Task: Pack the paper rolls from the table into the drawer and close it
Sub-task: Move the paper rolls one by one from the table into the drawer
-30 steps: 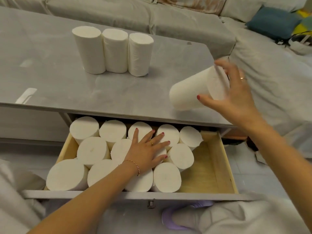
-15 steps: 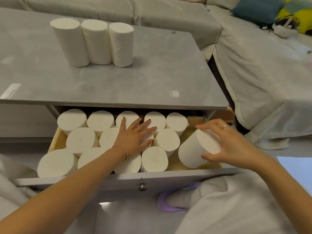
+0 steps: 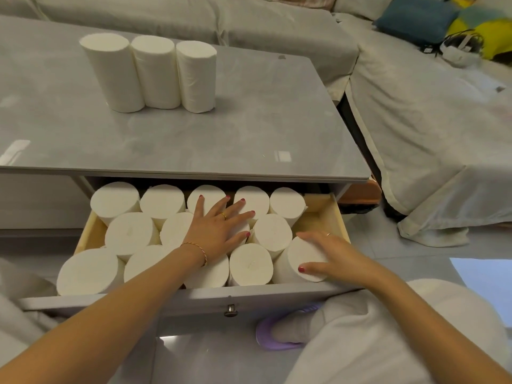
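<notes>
Three paper rolls (image 3: 149, 73) are standing upright in a touching row on the far left part of the grey tabletop (image 3: 249, 128). Below the tabletop's near edge, the drawer (image 3: 339, 217) is standing pulled out, its grey front panel (image 3: 110, 299) and small metal knob (image 3: 230, 310) facing the person. Packed rolls (image 3: 130, 236) are filling the drawer from its left wall across most of its width, standing on end in three staggered rows and touching one another.

The left hand (image 3: 219, 231) is lying flat on top of the packed rolls in the middle of the drawer, its fingers (image 3: 241, 216) spread wide and straight, pressing down and gripping nothing. A thin bracelet is sitting at that wrist and a ring on one finger.

Just to the right, the right hand (image 3: 332, 257) is holding one more roll (image 3: 300, 260), which is leaning tilted in the near right part of the drawer, its left side touching the neighbouring packed rolls. The thumb is lying along the near edge of that roll's end face and the other fingers are curving over its far edge. Bare wood of the drawer floor is showing at the far right, beside the right wall.

Farther right and beyond the tabletop, a sofa (image 3: 415, 120) under a pale cover is carrying a blue cushion (image 3: 412, 18). On the floor near the drawer front, a purple slipper (image 3: 266, 335) is showing beside the person's pale trouser leg.
</notes>
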